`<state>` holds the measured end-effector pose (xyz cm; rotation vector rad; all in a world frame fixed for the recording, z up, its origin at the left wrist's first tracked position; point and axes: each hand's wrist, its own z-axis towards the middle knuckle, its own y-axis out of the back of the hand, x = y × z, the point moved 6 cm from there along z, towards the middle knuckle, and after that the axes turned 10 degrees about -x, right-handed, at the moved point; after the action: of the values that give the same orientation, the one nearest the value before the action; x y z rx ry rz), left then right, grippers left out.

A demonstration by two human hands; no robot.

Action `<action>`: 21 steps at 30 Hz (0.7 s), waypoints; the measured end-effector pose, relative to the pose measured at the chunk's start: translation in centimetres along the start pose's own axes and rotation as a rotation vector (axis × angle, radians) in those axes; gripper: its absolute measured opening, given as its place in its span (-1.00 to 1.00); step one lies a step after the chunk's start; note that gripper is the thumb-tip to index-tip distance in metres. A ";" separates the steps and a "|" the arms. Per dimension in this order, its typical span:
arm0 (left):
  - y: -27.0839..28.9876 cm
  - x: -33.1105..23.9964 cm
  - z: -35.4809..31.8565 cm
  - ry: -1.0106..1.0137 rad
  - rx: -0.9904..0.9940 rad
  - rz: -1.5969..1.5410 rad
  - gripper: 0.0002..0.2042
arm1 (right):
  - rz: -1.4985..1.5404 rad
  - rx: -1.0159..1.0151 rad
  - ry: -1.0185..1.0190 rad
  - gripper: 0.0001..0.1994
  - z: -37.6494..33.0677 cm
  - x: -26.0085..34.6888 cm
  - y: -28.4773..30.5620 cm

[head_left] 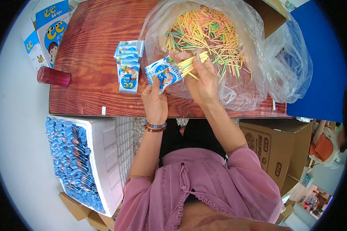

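Observation:
My left hand (155,101) pinches a small blue and white printed packet (162,73) above the front of the wooden table (88,84). My right hand (202,79) grips a bundle of thin yellow sticks (192,63), whose ends point at the packet's open mouth. Right behind the hands lies a clear plastic bag (243,88) heaped with several pastel sticks (204,32) in yellow, green, pink and orange. A short stack of matching packets (128,66) lies on the table to the left of my left hand.
A dark red cup (53,76) lies at the table's left edge. Printed cartons (50,29) stand at the far left. A white foam box (104,161) packed with blue packets sits on the floor at the left. Cardboard boxes (275,154) stand at the right, beside a blue surface (320,73).

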<state>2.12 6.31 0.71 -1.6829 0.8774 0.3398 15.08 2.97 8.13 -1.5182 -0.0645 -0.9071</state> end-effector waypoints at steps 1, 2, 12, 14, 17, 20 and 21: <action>0.1 0.0 0.1 0.004 -0.002 0.002 -0.80 | 0.006 0.012 0.020 -0.85 0.0 0.1 -0.1; 0.1 0.0 0.1 0.004 -0.002 0.003 -0.80 | 0.012 0.025 0.040 -0.85 0.0 0.3 -0.1; 0.1 1.3 -0.3 0.068 -0.029 -0.015 -0.80 | -0.098 -0.116 0.152 -0.87 -0.4 -0.6 0.8; -0.2 1.8 -0.5 0.089 -0.040 -0.031 -0.80 | -0.101 -0.133 0.228 -0.87 -0.7 -0.5 1.0; -0.6 1.8 -0.7 0.064 -0.059 -0.052 -0.81 | -0.142 -0.202 0.228 -0.87 -1.2 -0.5 1.4; -0.6 1.6 -0.6 0.013 -0.050 -0.033 -0.81 | -0.265 -0.196 0.236 -0.87 -1.5 0.0 0.9; -0.4 1.7 -0.4 0.011 -0.045 -0.025 -0.80 | -0.265 -0.195 0.236 -0.87 -1.6 -0.1 0.8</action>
<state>3.41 5.34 0.04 -1.7371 0.8618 0.3350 14.71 1.50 7.23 -1.5943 -0.0057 -1.3317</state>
